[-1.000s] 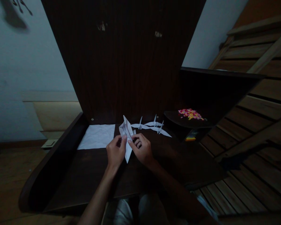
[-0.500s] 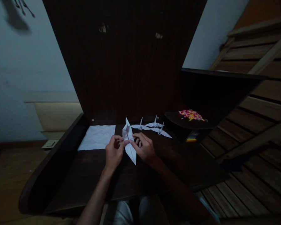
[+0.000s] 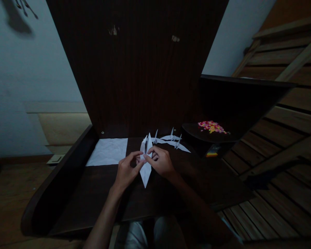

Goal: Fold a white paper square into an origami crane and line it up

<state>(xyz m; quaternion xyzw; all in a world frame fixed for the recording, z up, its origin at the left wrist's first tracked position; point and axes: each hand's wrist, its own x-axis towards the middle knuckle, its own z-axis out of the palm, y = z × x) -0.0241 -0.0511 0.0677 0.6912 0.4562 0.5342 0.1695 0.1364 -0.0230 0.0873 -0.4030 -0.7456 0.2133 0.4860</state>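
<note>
A partly folded white origami paper (image 3: 145, 173) is held between my two hands just above the dark desk. Its lower end comes to a point toward me, and two narrow points stand up at its far end. My left hand (image 3: 128, 167) pinches the paper's left edge with thumb and fingers. On the other edge, my right hand (image 3: 160, 160) grips it with the thumb near the middle. Behind the paper, three finished paper cranes (image 3: 178, 144) rest on the desk, their wings overlapping. The nearest fingers hide part of the folds.
A white paper sheet (image 3: 107, 152) lies flat at the desk's left. On a small corner shelf (image 3: 191, 133) at the right sits a pile of pink, red and yellow bits (image 3: 211, 127). The desk's raised left side (image 3: 59, 183) and tall back panel (image 3: 145, 76) bound the surface.
The paper has turned so its lower point faces more directly toward me, and its far end now shows two separate upright points. Both hands keep their pinch.
</note>
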